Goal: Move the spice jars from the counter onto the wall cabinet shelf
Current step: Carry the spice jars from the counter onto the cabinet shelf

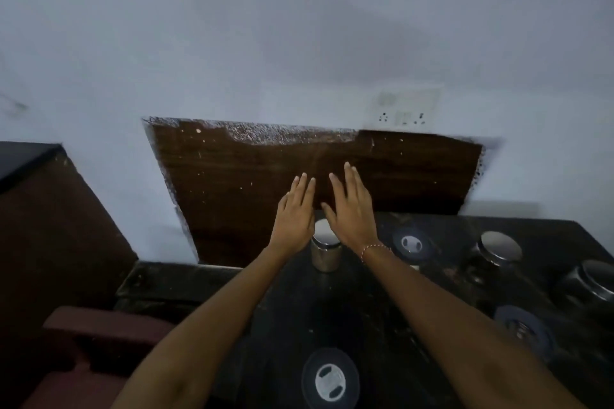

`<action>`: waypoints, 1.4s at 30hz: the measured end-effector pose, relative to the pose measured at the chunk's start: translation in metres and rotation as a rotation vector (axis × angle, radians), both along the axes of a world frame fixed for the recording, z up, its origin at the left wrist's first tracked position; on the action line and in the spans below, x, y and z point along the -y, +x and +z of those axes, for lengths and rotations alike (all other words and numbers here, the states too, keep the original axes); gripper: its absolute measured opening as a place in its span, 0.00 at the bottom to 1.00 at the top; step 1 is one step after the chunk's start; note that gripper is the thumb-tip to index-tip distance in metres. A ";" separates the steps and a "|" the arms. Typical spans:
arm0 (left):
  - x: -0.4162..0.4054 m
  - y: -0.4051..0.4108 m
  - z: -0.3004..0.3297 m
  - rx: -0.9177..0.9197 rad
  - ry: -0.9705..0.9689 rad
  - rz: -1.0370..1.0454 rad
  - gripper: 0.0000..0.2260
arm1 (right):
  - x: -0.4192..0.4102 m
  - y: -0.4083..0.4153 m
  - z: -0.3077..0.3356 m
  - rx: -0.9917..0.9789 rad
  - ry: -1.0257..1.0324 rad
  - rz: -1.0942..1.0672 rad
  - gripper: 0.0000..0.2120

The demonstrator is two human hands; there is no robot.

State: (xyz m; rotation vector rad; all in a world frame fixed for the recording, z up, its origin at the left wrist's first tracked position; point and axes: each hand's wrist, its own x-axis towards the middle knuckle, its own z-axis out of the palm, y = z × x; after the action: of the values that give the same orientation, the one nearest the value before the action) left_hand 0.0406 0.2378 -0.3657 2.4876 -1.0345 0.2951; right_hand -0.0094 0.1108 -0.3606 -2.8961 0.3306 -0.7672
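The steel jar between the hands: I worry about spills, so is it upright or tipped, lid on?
Upright with its lid on: the steel jar stands on the counter, shiny cap on top.

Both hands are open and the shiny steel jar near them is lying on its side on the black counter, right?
Not quite. The head view shows the steel jar standing upright, lid on top, not lying on its side. The rest holds: the left hand and right hand are both open with straight fingers, and the jar sits on the black counter near them.
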 end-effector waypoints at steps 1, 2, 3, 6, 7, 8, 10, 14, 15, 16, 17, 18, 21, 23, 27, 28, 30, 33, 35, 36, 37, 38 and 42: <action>0.001 -0.001 -0.011 -0.044 0.043 0.001 0.25 | 0.002 -0.006 -0.013 -0.058 0.021 0.005 0.29; 0.002 -0.002 -0.020 -0.087 0.097 -0.001 0.26 | 0.005 -0.012 -0.024 -0.132 0.052 0.014 0.30; 0.003 -0.002 -0.029 -0.129 0.154 -0.010 0.27 | 0.007 -0.017 -0.035 -0.203 0.091 0.020 0.31; 0.009 -0.003 -0.050 -0.243 0.271 -0.053 0.28 | 0.012 -0.025 -0.062 -0.323 0.170 0.031 0.32; 0.011 -0.003 -0.055 -0.271 0.285 -0.058 0.28 | 0.013 -0.026 -0.068 -0.354 0.180 0.036 0.33; 0.013 -0.003 -0.059 -0.300 0.290 -0.060 0.28 | 0.013 -0.027 -0.073 -0.386 0.186 0.041 0.33; 0.018 -0.001 -0.067 -0.365 0.267 -0.049 0.29 | 0.015 -0.024 -0.080 -0.440 0.204 0.039 0.34; 0.031 0.005 -0.079 -0.639 0.060 0.027 0.30 | 0.016 -0.013 -0.089 -0.506 0.314 0.047 0.32; 0.034 0.006 -0.080 -0.738 -0.038 0.057 0.30 | 0.015 -0.009 -0.091 -0.515 0.363 0.055 0.32; 0.038 0.007 -0.081 -0.818 -0.127 0.089 0.29 | 0.014 -0.005 -0.094 -0.514 0.425 0.055 0.33; 0.041 0.008 -0.080 -0.880 -0.196 0.124 0.28 | 0.012 -0.001 -0.096 -0.498 0.492 0.044 0.33; 0.042 0.009 -0.081 -0.928 -0.254 0.159 0.27 | 0.009 0.002 -0.097 -0.466 0.553 0.024 0.34; 0.043 0.012 -0.081 -1.019 -0.363 0.230 0.23 | -0.002 0.011 -0.097 -0.356 0.688 -0.056 0.34; 0.040 0.011 -0.079 -1.030 -0.391 0.224 0.20 | -0.006 0.014 -0.095 -0.303 0.719 -0.099 0.34; 0.031 0.009 -0.071 -1.034 -0.433 0.209 0.18 | -0.002 0.012 -0.089 -0.258 0.713 -0.082 0.36; 0.028 0.011 -0.071 -1.041 -0.458 0.205 0.18 | 0.001 0.010 -0.086 -0.230 0.743 -0.063 0.37; 0.021 0.015 -0.067 -1.056 -0.516 0.188 0.15 | 0.008 0.005 -0.076 -0.164 0.842 -0.014 0.38; 0.015 0.015 -0.047 -1.106 -0.595 0.130 0.12 | 0.023 -0.002 -0.053 -0.150 1.048 0.072 0.37; 0.017 0.012 -0.031 -1.183 -0.639 0.056 0.12 | 0.031 -0.008 -0.032 -0.183 1.167 0.160 0.33; 0.020 0.010 -0.023 -1.225 -0.653 0.024 0.14 | 0.032 -0.012 -0.020 -0.192 1.225 0.207 0.30; 0.022 0.007 -0.016 -1.274 -0.670 -0.002 0.16 | 0.034 -0.015 -0.009 -0.196 1.275 0.249 0.26; 0.025 0.004 -0.011 -1.327 -0.692 -0.021 0.20 | 0.034 -0.018 0.001 -0.191 1.313 0.282 0.23; 0.034 -0.013 0.008 -1.467 -0.776 -0.059 0.25 | 0.036 -0.029 0.025 -0.092 1.416 0.333 0.19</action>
State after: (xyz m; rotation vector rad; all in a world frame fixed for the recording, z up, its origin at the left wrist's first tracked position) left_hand 0.0278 0.2036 -0.3580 1.3159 -0.2200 -0.8684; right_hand -0.0388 0.0749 -0.3354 -1.5614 0.2293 -0.1525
